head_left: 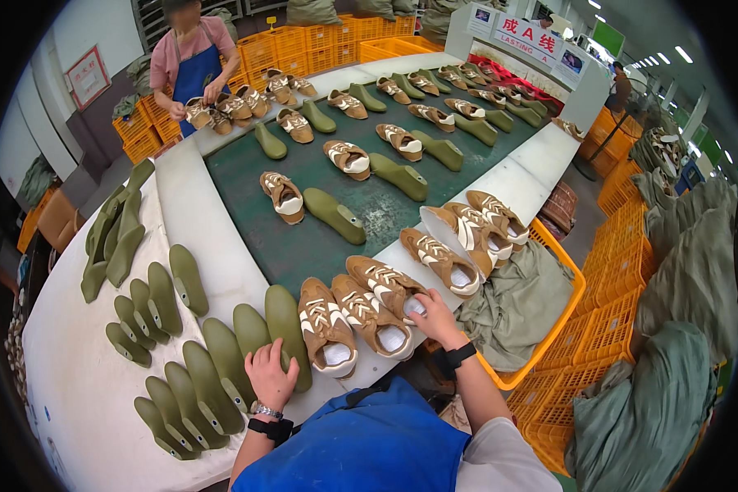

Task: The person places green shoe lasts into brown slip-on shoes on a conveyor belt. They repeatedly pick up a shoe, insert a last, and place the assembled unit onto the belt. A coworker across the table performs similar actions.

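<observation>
left grip point(271, 373) lies with its fingers spread and slightly bent over the lower end of a green last point(282, 312), though i cannot tell how firmly it presses; right grip point(436, 318) seems to pinch the heel collar of a brown shoe point(377, 275), its fingertips at the opening. both things are on the near edge of the white table point(224, 261), toes pointing inward, the last to the left and two matching shoes point(328, 321) between. i would expect the shoe to be light, with a soft upper that dents under a hard squeeze and a sole and heel that stay firmer; the heel collar is a sound place to take it, while the laces and tongue would likely give. the last should be hard, rigid and somewhat heavier, and its smooth, rounded surface could slip, so a wrap around the thick heel end looks safer than a pinch at the toe. in looks, the shoe is tan-brown, suede-like, with pale laces, white side stripes, a white heel patch and a pale insole showing in the opening; the last is plain olive green, foot-shaped, with a faint sheen.
</observation>
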The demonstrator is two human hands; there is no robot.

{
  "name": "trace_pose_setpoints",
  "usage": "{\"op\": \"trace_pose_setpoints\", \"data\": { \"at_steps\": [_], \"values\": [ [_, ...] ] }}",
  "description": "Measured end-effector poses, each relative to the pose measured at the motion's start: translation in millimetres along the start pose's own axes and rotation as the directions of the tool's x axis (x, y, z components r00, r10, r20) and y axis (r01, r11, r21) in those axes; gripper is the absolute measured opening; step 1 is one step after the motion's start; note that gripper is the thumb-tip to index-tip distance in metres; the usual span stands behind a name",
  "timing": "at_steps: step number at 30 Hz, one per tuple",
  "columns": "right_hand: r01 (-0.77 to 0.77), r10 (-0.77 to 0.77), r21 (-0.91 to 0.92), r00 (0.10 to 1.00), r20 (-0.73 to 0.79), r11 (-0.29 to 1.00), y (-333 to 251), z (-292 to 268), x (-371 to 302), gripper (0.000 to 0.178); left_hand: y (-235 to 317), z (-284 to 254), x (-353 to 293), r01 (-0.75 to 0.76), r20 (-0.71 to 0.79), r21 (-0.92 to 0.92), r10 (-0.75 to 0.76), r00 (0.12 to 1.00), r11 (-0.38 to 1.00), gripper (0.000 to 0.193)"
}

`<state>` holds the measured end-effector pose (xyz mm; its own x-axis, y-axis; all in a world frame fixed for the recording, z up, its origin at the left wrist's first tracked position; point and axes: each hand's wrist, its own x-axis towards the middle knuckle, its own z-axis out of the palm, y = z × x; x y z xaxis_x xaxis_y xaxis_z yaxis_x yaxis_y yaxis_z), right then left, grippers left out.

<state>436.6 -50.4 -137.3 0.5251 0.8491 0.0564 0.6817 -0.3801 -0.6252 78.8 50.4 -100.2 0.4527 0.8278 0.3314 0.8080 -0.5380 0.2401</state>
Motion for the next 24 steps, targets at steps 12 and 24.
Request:
{"op": "trace_pose_setpoints", "data": {
  "at_steps": [12, 24],
  "values": [
    [-0.299, 0.233, -0.385, 0.950, -0.209, 0.873, 70, -95, 77, 0.084, 2, 2, 2, 0.019, -0.004, -0.005, -0.019, 1.000, 1.000, 0.046],
    [0.244, -0.327, -0.511, 0.942, -0.078, 0.824, 68, -82, 78, 0.077, 8, -4, 3, 0.086, -0.005, 0.028, -0.086, 0.996, 0.996, 0.046]
  ]
}}
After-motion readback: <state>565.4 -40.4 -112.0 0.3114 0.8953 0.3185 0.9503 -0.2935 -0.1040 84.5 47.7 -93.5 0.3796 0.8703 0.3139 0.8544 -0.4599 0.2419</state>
